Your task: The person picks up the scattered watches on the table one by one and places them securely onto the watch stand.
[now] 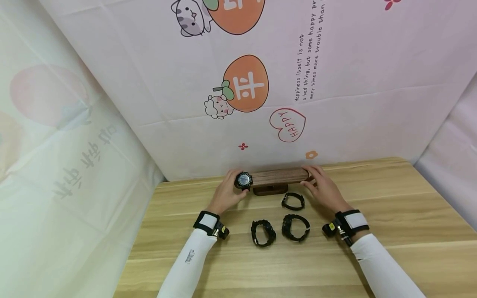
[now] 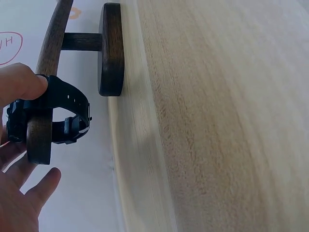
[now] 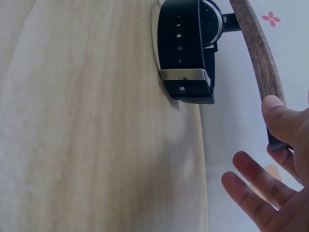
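1. In the head view we see a wooden watch stand (image 1: pixel 279 177) at the far edge of the counter (image 1: pixel 372 256), close to the printed cloth wall (image 1: pixel 335 103). The left hand (image 1: pixel 227 191) holds a black watch (image 1: pixel 244 181) that sits around the left end of the stand's bar. The right hand (image 1: pixel 323 186) rests on the right end of the bar. Three more black watches lie on the counter in front of the stand: one near the base (image 1: pixel 293 201), and two nearer to us (image 1: pixel 263 232) (image 1: pixel 296 227), side by side.

2. In the left wrist view the watch (image 2: pixel 63 116) is wrapped around the end of the bar (image 2: pixel 48 72). The thumb (image 2: pixel 21 82) of the left hand presses on the strap, and the other fingers (image 2: pixel 41 186) are relaxed below it. The round base (image 2: pixel 111 48) stands on the counter.

3. In the right wrist view the right hand's thumb (image 3: pixel 282 118) touches the bar (image 3: pixel 258 53), and the fingers (image 3: pixel 256 193) are spread open and grip nothing. A black watch (image 3: pixel 186 48) lies on the counter (image 3: pixel 87 121) just beside the stand.
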`<state>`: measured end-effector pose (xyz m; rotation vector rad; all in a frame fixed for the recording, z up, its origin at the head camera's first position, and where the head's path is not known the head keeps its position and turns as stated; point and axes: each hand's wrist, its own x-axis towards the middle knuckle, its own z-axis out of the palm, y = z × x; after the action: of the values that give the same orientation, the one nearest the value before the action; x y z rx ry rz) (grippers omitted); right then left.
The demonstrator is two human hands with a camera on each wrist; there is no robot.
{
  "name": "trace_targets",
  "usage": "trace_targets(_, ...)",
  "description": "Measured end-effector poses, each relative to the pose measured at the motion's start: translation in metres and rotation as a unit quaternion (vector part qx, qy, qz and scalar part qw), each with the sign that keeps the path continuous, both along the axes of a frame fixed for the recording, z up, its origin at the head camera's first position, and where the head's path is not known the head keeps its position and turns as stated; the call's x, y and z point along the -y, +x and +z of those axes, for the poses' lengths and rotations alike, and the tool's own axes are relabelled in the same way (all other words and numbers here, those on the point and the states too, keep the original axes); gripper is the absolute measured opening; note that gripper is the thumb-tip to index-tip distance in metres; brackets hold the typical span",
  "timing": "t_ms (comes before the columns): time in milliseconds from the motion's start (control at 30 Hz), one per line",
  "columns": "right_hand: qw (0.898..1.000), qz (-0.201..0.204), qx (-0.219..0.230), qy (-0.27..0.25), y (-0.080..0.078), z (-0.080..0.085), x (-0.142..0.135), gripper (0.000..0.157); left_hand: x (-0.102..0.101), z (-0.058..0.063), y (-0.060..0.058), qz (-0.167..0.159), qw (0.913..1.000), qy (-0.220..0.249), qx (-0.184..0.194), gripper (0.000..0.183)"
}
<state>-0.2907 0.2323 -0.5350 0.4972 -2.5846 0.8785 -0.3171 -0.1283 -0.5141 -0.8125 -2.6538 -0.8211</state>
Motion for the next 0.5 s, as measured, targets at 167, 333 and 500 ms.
trace_targets(167, 1.0, 0.0, -0.003, -0.001, -0.0001, -0.0001, 0.0001, 0.058, -0.002, -0.0005, -0.0006, -0.005, 1.0, -0.003, 0.002, 0.076)
trace_targets(333, 1.0, -0.003, 0.003, -0.002, 0.0006, 0.0012, 0.0002, 0.059, -0.0049, 0.0005, -0.0012, -0.003, 0.9999, -0.012, -0.005, 0.076)
trace_targets(500, 1.0, 0.0, -0.002, -0.002, 0.0006, 0.0022, 0.0011, 0.058, -0.0077, 0.0003, -0.0016, -0.003, 0.9999, -0.011, -0.012, 0.076)
